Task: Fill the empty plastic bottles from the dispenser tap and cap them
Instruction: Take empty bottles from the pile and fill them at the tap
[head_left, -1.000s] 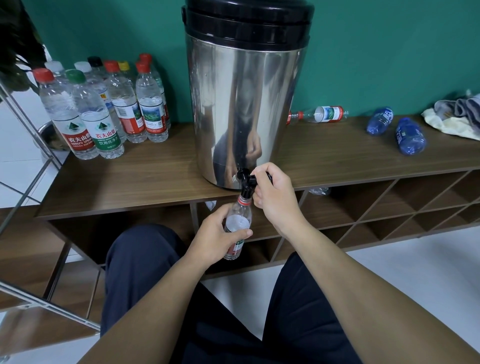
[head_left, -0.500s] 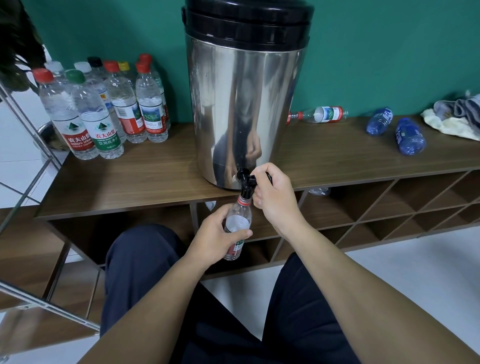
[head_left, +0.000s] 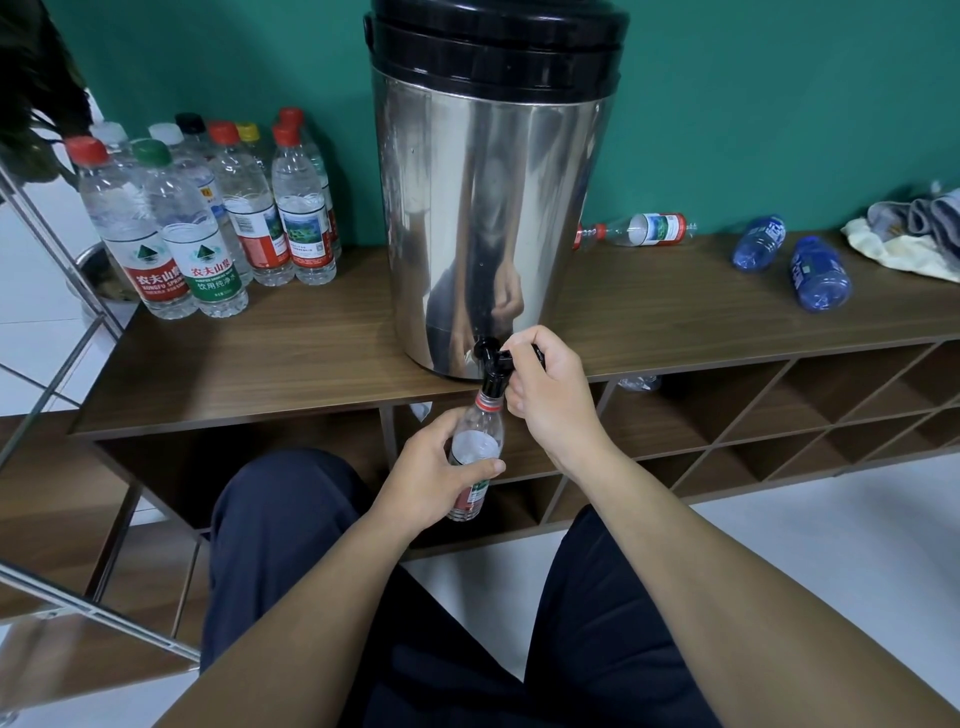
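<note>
A tall steel dispenser (head_left: 488, 218) with a black lid stands on the wooden shelf top (head_left: 291, 364). Its black tap (head_left: 491, 358) juts over the front edge. My right hand (head_left: 550, 400) grips the tap lever. My left hand (head_left: 431, 478) holds a clear plastic bottle (head_left: 475, 441) upright, its uncapped mouth right under the spout. Water stands up to about the bottle's shoulder.
Several capped, filled bottles (head_left: 208, 218) stand at the back left. One clear bottle (head_left: 639, 231) and two blue bottles (head_left: 789, 260) lie on their sides to the right, beside crumpled cloths (head_left: 909, 234). Open cubbies (head_left: 779, 415) run below the top. A metal rack (head_left: 62, 322) stands on the left.
</note>
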